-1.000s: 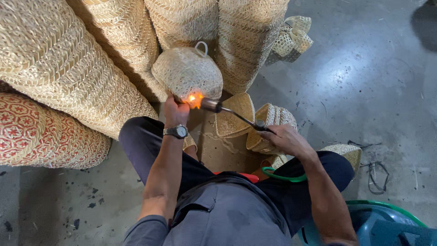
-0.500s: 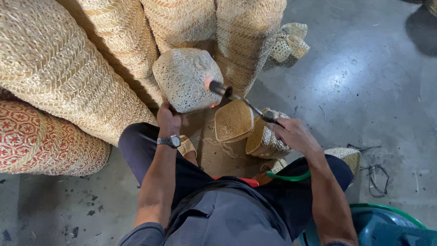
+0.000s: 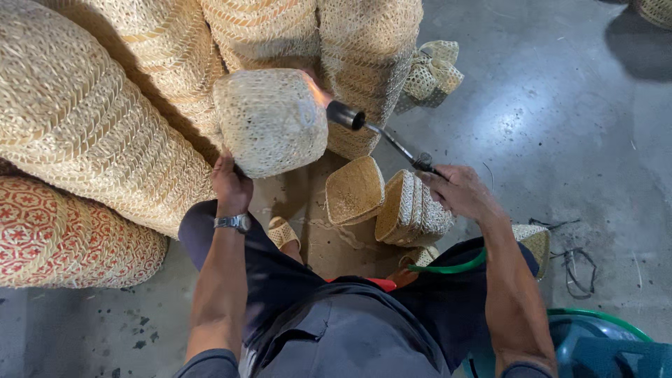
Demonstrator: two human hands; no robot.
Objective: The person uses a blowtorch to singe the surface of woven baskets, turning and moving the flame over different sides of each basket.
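**Over your lap, flame to the weave**

Between your knees and the stacked baskets, your left hand (image 3: 231, 183) grips the small woven basket (image 3: 271, 120) from below, fingers curled under its lower edge, lifting it clear of the floor (image 3: 560, 105). Your right hand (image 3: 458, 192) is closed around the handle of the gas torch (image 3: 381, 133), whose nozzle sits just beside the basket's upper right corner, a small flame (image 3: 315, 87) licking the weave.

Judging by this, you are singeing loose fibres. Keep the flame brushing the surface, never resting on one spot, since dry weave looks quick to scorch. Turn the basket with the left wrist so each face meets the flame, and keep those fingers on the side away from the nozzle. Mind the tall pale baskets (image 3: 364, 49) right behind the flame: angle the torch so its tip points away from them. The green hose (image 3: 448, 267) crosses your lap; leave it slack.
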